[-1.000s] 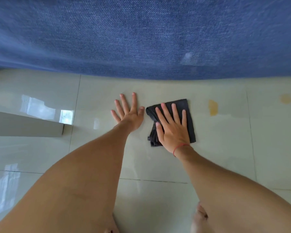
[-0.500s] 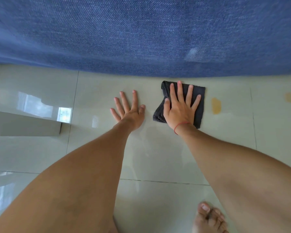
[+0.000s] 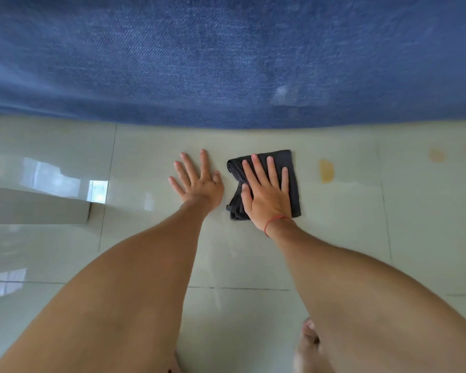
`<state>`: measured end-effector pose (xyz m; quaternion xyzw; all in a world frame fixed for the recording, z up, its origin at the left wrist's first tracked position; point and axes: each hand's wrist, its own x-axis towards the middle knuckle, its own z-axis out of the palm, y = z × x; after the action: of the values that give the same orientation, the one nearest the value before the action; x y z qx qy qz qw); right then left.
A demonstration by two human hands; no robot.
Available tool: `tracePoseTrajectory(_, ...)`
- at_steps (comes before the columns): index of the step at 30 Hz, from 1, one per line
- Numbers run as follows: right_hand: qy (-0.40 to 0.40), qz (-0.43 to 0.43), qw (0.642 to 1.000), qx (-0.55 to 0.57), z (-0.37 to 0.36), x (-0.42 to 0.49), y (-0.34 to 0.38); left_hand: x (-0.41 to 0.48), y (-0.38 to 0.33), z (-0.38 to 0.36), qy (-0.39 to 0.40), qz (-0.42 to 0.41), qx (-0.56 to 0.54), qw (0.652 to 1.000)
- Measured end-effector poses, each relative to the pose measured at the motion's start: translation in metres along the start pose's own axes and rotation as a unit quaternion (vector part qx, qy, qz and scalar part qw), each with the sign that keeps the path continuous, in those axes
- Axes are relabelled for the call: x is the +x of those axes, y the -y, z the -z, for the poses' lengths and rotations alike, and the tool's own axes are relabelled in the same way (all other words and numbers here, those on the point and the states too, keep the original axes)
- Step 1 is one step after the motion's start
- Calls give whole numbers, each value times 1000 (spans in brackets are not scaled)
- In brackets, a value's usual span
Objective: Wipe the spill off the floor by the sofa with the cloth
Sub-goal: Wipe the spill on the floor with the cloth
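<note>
My right hand [image 3: 267, 196] lies flat, fingers spread, palm pressing down on the folded dark cloth [image 3: 291, 181]; it pins the cloth without curling round it. My left hand [image 3: 199, 184] is open too, flat on the bare floor [image 3: 334, 238] just beside the cloth at its 9 o'clock, holding nothing. A red string [image 3: 273, 222] circles the right wrist.

The floor is glossy pale tile with thin grout lines and window glare toward 9 o'clock. At 3 o'clock from the cloth, near but apart from it, sits a yellowish spill [image 3: 326, 170]; two more yellowish marks [image 3: 437, 154] lie further out the same way, one cut by the frame edge.

The blue sofa [image 3: 226, 63] fills everything at 12 o'clock, its lower edge close beyond my fingertips. A pale slab [image 3: 35, 208] enters from the left edge; I cannot tell what it is. A bare foot [image 3: 307, 345] shows blurred at 6 o'clock. Open tile runs toward 3 and 6 o'clock.
</note>
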<state>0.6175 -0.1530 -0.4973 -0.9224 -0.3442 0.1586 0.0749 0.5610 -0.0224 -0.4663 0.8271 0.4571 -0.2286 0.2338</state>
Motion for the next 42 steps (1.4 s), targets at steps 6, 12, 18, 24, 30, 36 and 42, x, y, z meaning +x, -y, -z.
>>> tracePoseTrajectory(6, -11, -81, 997, 8, 6, -44, -56, -8, -34, -14, 21, -77, 23, 997)
tracePoseTrajectory(12, -39, -184, 982, 28, 21, -8, -97, -5, -34, -14, 49, -57, 14, 997)
tracePoseTrajectory(18, -57, -191, 980, 24, 26, 33, -79, -4, -37, -14, 57, -50, 16, 997)
tracePoseTrajectory(24, -26, -77, 997, 11, 16, 15, -43, -5, -38, -13, 63, -48, 13, 997)
tracePoseTrajectory(30, 6, -12, 1000, -10, 19, -40, -87, -7, -35, -11, 68, -55, 7, 996)
tracePoseTrajectory(36, -40, -183, 982, 16, 27, -3, -99, -7, -36, -11, 60, -52, 11, 997)
tracePoseTrajectory(42, -49, -182, 982, 25, 26, 38, -62, -5, -37, -13, 64, -50, 19, 997)
